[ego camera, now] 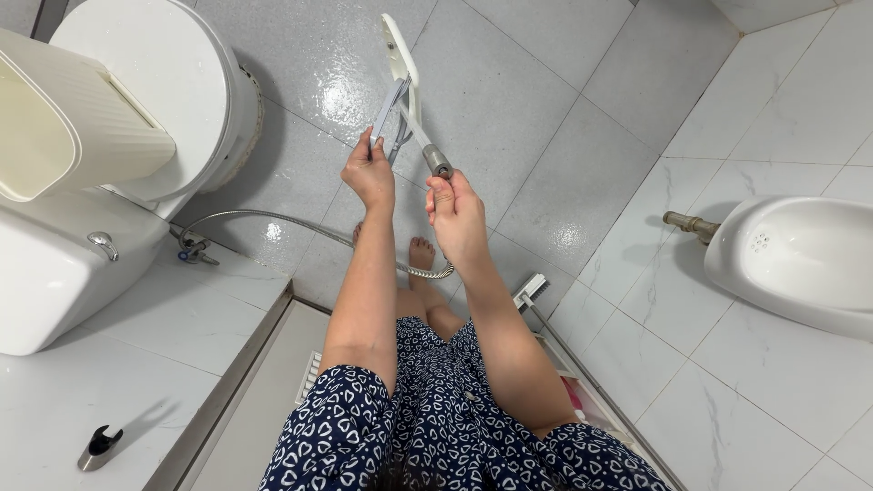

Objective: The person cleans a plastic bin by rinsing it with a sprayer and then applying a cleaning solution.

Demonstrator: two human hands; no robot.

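head view looks straight down at a wet grey tiled floor (509, 100). the left hand (368, 173) is closed around the grey trigger lever of a white bidet sprayer (400, 64), held out above the floor. the right hand (455, 214) pinches the metal hose connector (437, 162) at the sprayer's base between thumb and fingers. the flexible metal hose (264, 216) curves from there back to a wall valve (193, 250) beside the white toilet (136, 100). a wall urinal (800, 259) sits well apart on the right.

Grey tiled floor (546, 118) bears toilet (173, 91) and scrub brush (531, 292).
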